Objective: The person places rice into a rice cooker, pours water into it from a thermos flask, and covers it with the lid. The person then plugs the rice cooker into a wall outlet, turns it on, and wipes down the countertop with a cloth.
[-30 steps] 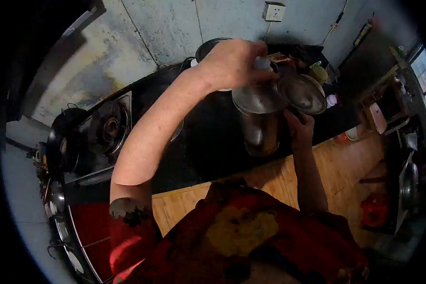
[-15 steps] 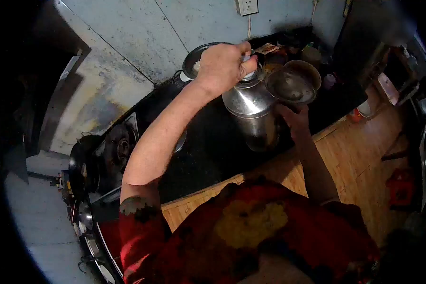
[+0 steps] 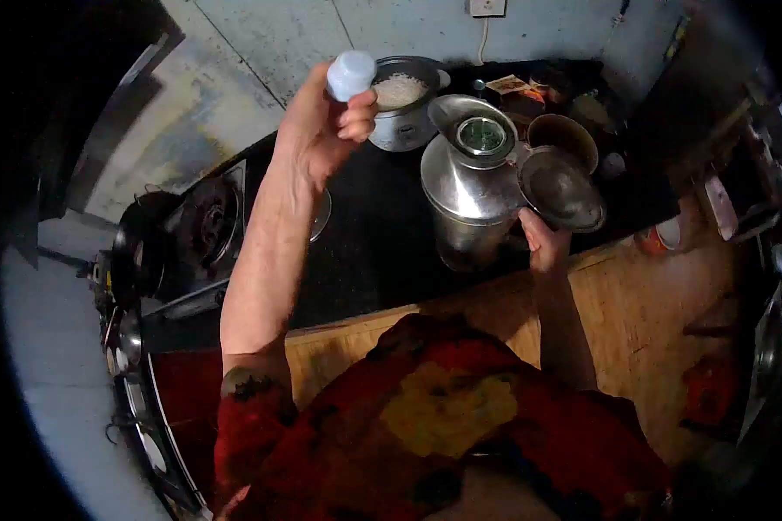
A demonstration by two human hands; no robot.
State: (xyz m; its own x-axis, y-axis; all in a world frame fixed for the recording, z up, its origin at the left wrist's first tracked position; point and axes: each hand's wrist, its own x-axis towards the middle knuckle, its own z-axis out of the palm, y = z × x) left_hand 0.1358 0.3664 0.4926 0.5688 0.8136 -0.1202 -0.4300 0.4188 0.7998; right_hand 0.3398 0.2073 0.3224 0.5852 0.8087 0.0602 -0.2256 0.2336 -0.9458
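Observation:
My left hand (image 3: 326, 117) is raised to the left of a silver metal thermos flask (image 3: 469, 195), fingers closed round a white stopper (image 3: 352, 75). The flask stands upright on the black counter, its round mouth uncovered beside the spout. To its right, my right hand (image 3: 546, 241) grips the lower edge of a shallow round metal bowl (image 3: 565, 191), which is tilted and close to the flask. Behind my left hand sits a pot of white rice (image 3: 400, 130), uncovered.
A gas stove (image 3: 204, 226) stands at the left of the black counter (image 3: 365, 260). Jars, a brown bowl (image 3: 582, 139) and a small packet (image 3: 508, 84) crowd the back right. A wall socket (image 3: 487, 7) with a cord is above. Wooden flooring (image 3: 634, 321) lies below the counter's edge.
My left hand has lifted the white stopper off the flask's mouth and moved left with it. The bowl in my right hand has shifted slightly down and right. The view has turned somewhat.

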